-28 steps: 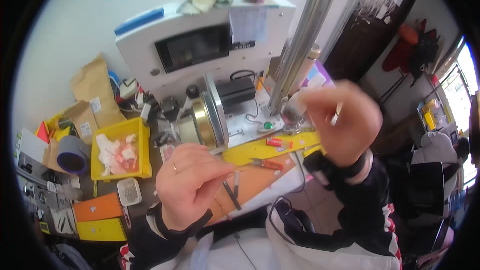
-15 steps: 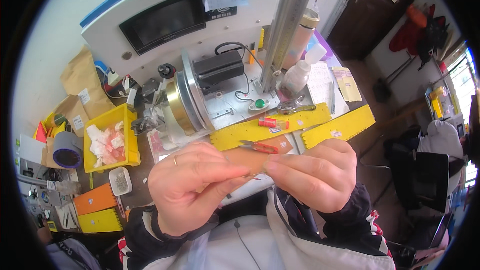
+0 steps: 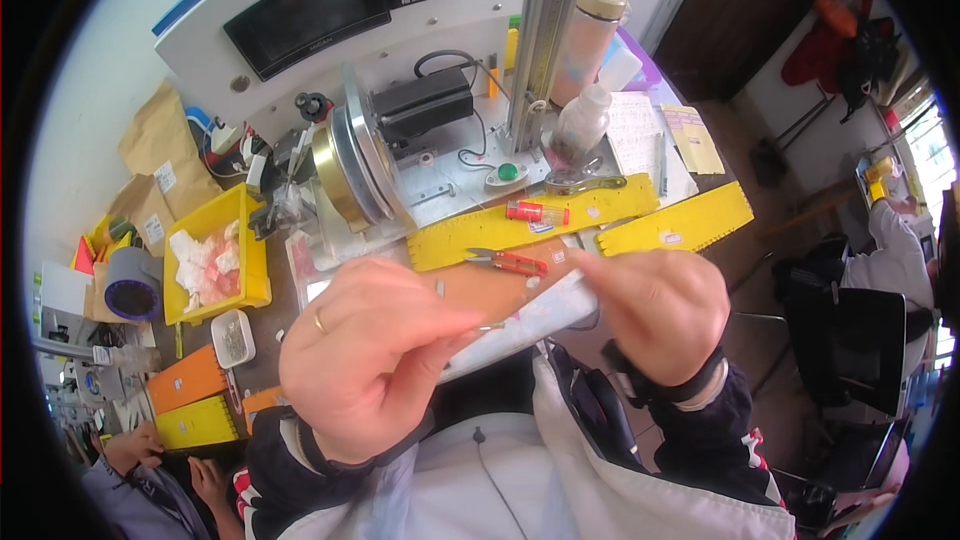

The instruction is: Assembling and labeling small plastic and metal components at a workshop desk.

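Note:
My left hand (image 3: 370, 365), a ring on one finger, is held close in front of me and pinches a small thin metal piece (image 3: 490, 325) between thumb and fingertips. A short way to the right is my right hand (image 3: 655, 310), its fingers pinched together and pointing left; nothing shows in them. Just behind both hands, red-handled snips (image 3: 508, 261) lie on a brown board (image 3: 480, 290), and a small red tube (image 3: 536, 211) lies on a yellow perforated strip (image 3: 600, 202).
A winding machine with a brass disc (image 3: 345, 170) and a dark screen (image 3: 305, 10) fills the back. A yellow bin (image 3: 250, 240), a grey tape roll (image 3: 130, 285), orange boxes (image 3: 190, 377) and bottles (image 3: 580, 120) surround it. Another person's hands (image 3: 135, 450) are at lower left.
My hands, joined half a second ago, have drawn apart. Before that the right hand was raised high; it has come down level with the left.

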`<state>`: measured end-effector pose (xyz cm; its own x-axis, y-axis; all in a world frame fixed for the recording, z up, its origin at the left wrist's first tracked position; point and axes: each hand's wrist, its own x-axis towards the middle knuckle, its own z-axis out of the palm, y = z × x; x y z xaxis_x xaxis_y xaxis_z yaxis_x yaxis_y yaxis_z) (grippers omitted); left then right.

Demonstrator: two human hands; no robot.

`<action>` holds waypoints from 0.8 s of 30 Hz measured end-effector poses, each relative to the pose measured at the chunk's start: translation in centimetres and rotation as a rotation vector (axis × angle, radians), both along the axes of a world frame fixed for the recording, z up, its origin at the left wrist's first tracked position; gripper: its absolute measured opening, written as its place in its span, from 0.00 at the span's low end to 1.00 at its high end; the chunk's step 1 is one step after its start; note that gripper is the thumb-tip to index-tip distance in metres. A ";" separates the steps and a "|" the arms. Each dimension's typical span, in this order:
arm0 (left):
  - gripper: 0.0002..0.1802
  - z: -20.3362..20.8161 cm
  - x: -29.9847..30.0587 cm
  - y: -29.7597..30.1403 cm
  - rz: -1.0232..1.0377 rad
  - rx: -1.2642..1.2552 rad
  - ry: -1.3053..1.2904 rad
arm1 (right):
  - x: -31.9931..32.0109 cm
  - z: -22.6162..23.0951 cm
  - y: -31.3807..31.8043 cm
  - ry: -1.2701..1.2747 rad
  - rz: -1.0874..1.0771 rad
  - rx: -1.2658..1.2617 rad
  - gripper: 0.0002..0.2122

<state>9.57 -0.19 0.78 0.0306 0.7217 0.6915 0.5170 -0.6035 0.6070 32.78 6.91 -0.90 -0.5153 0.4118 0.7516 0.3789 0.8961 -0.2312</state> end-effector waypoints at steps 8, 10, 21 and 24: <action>0.12 -0.8 -0.1 -0.6 -0.014 0.202 0.234 | 13.3 -1.7 -5.1 0.241 -0.258 -1.063 0.05; 0.11 -1.0 0.6 -0.9 -0.040 0.203 0.286 | 15.7 -2.0 -6.8 0.173 -0.237 -1.121 0.05; 0.15 -3.0 9.2 -1.5 -0.370 0.157 0.396 | 10.4 -2.0 -10.7 0.151 -0.174 -0.590 0.13; 0.15 -2.8 10.1 -2.1 -0.386 0.199 0.411 | 9.1 -2.8 -10.4 0.258 0.000 -0.663 0.09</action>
<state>19.66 -2.26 -2.03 0.5586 0.4628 0.6883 0.4066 -0.8761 0.2591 41.90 -3.49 -3.73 -0.3551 0.8247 0.4402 0.2388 0.5353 -0.8102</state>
